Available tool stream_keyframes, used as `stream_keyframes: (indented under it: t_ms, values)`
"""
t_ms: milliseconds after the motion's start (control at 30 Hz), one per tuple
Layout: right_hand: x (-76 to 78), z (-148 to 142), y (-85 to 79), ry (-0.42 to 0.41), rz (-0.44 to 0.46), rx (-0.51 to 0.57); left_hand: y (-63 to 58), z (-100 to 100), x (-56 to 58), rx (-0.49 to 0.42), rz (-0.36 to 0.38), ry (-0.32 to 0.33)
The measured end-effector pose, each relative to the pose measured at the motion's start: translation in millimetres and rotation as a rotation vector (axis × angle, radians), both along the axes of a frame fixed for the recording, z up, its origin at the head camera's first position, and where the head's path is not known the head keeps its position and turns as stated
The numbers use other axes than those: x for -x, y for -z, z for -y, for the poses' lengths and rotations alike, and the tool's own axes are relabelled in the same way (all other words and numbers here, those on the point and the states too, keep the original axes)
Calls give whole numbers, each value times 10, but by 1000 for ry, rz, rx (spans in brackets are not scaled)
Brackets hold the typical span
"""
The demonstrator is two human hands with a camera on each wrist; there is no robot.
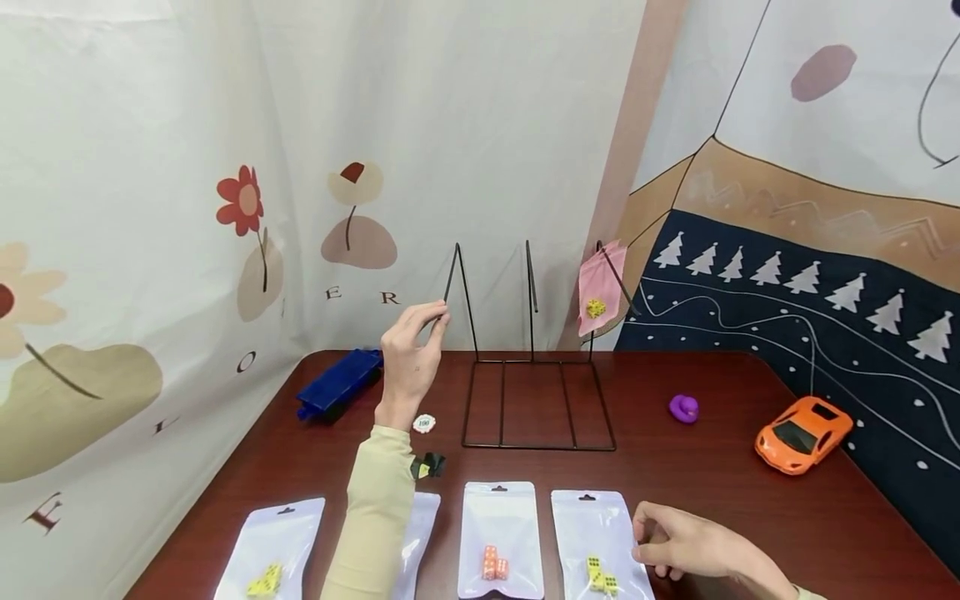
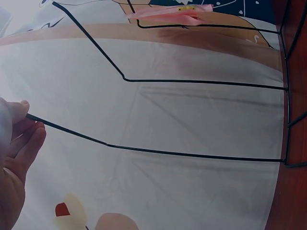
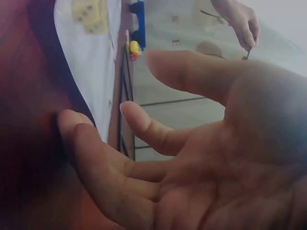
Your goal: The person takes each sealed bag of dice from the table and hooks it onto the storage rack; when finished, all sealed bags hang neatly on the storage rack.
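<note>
A black wire display rack (image 1: 540, 448) stands at the back of the table with three arms rising from it. My left hand (image 1: 412, 358) pinches the tip of its left arm between thumb and fingers, as the left wrist view also shows. From the right arm hangs a pink bag (image 1: 591, 279) with yellow dice in it. At the front right, my right hand (image 1: 693, 542) is at the right edge of a white zip bag (image 1: 588, 525) holding yellow dice (image 1: 595, 573). Its fingers (image 3: 139, 117) are loosely bent, thumb apart, with nothing gripped between them.
More white bags lie along the front: one with orange dice (image 1: 495, 567), one with yellow dice (image 1: 264, 582), another partly behind my left sleeve (image 1: 367, 517). Around the rack are a blue toy piece (image 1: 339, 383), a poker chip (image 1: 423, 423), a purple duck (image 1: 684, 408) and an orange toy car (image 1: 802, 435).
</note>
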State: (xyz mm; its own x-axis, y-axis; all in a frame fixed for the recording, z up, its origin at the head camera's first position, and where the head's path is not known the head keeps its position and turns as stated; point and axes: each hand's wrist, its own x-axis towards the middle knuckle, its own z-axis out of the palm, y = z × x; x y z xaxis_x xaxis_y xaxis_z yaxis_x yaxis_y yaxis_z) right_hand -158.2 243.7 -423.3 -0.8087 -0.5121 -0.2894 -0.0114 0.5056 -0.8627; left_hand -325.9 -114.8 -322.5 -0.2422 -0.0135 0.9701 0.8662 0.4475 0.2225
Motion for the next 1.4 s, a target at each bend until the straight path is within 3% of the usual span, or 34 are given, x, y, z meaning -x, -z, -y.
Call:
stream_keyframes:
  t_ms: [333, 567, 767, 1100, 1200, 1400]
  values:
    - [46, 92, 120, -9, 30, 21, 48, 49, -32, -9, 3, -21]
    - [66, 120, 150, 28, -35, 5, 51, 47, -48, -10, -18, 6]
    - [59, 130, 165, 53, -132, 59, 15, 18, -39, -9, -34, 0]
    - [98, 88, 208, 2, -241, 142, 30, 0, -36, -1, -19, -3]
    - [122, 74, 209, 24, -315, 121, 45, -8, -19, 0, -17, 5]
    - [158, 120, 128, 96, -356, 133, 35, 23, -23, 3, -28, -8]
